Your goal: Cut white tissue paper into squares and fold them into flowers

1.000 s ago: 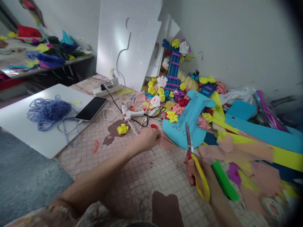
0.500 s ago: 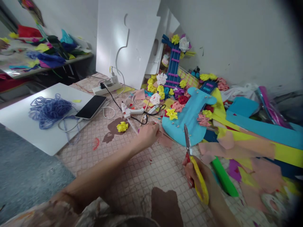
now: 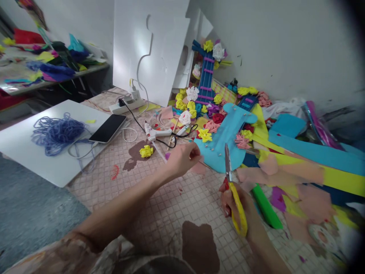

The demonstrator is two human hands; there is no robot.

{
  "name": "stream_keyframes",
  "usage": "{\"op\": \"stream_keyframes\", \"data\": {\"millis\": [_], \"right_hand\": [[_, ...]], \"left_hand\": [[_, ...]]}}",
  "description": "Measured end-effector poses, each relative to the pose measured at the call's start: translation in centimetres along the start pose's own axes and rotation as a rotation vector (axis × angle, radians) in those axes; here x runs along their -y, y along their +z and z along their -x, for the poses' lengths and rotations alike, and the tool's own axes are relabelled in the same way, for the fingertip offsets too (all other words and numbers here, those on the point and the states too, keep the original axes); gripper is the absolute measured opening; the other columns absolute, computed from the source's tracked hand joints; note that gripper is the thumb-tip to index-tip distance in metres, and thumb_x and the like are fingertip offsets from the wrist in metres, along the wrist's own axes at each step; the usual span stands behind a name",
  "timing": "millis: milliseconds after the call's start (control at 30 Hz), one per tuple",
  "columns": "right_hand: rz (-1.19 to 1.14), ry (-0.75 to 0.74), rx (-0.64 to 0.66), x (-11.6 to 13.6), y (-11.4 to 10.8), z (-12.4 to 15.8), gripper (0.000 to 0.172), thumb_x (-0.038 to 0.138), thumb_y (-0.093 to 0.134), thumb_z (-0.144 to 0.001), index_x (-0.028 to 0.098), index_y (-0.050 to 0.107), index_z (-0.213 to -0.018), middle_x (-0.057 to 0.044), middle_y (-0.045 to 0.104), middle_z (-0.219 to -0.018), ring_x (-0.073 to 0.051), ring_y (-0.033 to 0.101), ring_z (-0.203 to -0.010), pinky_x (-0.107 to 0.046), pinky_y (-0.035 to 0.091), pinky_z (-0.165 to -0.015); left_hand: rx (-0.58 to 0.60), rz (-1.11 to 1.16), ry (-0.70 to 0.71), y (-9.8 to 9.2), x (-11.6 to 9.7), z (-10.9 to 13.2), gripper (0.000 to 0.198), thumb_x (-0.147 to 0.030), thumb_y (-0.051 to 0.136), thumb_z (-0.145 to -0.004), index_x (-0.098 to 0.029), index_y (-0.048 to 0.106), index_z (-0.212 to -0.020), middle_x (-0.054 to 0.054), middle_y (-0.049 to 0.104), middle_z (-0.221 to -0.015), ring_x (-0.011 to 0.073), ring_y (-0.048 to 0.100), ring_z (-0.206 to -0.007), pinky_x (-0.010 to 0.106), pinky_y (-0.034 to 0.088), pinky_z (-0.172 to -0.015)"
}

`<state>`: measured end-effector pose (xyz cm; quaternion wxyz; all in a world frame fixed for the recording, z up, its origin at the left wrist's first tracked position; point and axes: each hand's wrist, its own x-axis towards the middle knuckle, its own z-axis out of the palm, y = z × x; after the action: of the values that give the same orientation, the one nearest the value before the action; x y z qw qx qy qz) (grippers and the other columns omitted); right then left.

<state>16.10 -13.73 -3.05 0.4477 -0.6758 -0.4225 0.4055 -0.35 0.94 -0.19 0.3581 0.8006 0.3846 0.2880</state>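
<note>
My right hand grips a pair of scissors by its yellow handles, with the closed metal blades pointing away from me. Something red shows beside its fingers. In the middle of the table, my left hand is closed, thumb and fingers drawn together; what it holds, if anything, I cannot make out. Just beyond it lies a light-blue guitar-shaped piece dotted with small pegs. A yellow paper flower rests at that piece's left edge. Pinkish paper lies under my left fingertips.
A white glue gun and its black cord lie behind my left hand. Left are a phone, purple yarn and a power strip. Coloured paper strips and a green roll fill the right side.
My left hand has lifted slightly and turned, its fingertips shifting right toward the blue piece. My right hand still holds the scissors, and the view has shifted a little.
</note>
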Motion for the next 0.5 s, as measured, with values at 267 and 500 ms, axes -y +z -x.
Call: {"op": "stream_keyframes", "data": {"millis": [267,500], "right_hand": [[-0.223,-0.016,-0.082,1.6,0.5,-0.1,0.029,0.035,0.071,-0.068,0.022,0.049,-0.082,0.004,0.053,-0.069,-0.006,0.039,-0.045,-0.019,0.032,-0.039],[-0.179,-0.01,-0.139,1.4,0.7,-0.2,0.031,0.032,0.074,-0.063,0.022,0.05,-0.08,0.003,0.054,-0.071,-0.009,0.044,-0.049,-0.021,0.035,-0.043]], "left_hand": [[0.328,0.416,0.006,2.5,-1.9,2.2,0.026,-0.021,0.064,-0.072,-0.013,0.056,-0.095,0.0,0.061,-0.071,0.0072,0.055,-0.062,0.018,0.042,-0.056],[0.376,0.708,-0.125,3.9,-1.4,2.3,0.031,-0.021,0.069,-0.066,-0.011,0.056,-0.092,0.001,0.061,-0.07,0.0081,0.057,-0.062,0.02,0.043,-0.056]]}}
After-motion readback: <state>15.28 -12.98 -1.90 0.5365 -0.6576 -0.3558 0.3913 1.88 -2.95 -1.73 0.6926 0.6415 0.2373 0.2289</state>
